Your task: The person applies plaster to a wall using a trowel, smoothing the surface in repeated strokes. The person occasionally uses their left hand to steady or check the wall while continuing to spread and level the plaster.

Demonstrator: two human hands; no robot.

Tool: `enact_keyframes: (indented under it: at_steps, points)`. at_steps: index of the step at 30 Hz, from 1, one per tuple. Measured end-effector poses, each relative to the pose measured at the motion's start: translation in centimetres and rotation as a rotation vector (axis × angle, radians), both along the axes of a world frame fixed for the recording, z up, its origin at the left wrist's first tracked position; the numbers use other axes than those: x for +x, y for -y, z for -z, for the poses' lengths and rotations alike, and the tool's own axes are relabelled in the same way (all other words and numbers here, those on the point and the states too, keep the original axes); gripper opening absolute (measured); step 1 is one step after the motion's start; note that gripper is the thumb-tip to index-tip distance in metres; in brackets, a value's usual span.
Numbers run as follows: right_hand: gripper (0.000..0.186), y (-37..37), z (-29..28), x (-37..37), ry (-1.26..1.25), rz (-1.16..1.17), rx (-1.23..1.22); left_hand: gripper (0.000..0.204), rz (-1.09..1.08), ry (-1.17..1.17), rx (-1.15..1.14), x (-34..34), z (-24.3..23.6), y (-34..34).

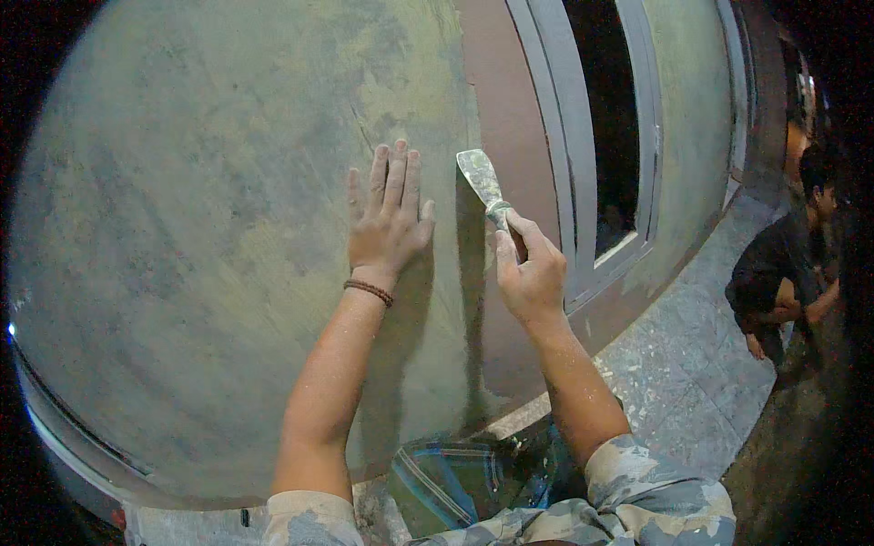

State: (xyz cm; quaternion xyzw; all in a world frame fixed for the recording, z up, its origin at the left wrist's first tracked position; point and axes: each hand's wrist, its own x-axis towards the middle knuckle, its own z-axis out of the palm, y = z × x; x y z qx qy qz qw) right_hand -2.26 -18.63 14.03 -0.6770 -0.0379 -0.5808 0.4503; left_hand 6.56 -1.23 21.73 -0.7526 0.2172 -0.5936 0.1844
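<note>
My left hand [387, 223] lies flat against the patchy grey-green plastered wall [228, 182], fingers stretched upward. A brown bead bracelet [368, 291] circles that wrist. In my right hand [533, 278] is a putty knife [480, 177], gripped by its handle with the blade pointing up and slightly left. Its blade is smeared with pale filler and stands near the line where the plaster meets a brownish-pink painted band [510, 136]. Whether the blade touches the wall I cannot tell. White dust coats both hands and forearms.
A grey window frame [574, 155] with a dark opening stands right of the painted band. Below it runs a grey tiled floor [678, 391] spotted with pale specks. At the far right another person [783, 264] in dark clothes crouches. Checked cloth [446, 482] shows below my arms.
</note>
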Motion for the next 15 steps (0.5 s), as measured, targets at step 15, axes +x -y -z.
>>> enact_keyframes:
  at_steps: [15]
  points:
    - [0.026,2.0,-5.0,-0.4,-0.086,-0.084,0.032,0.074,0.072,-0.032,-0.021,-0.4,0.0,-0.1]
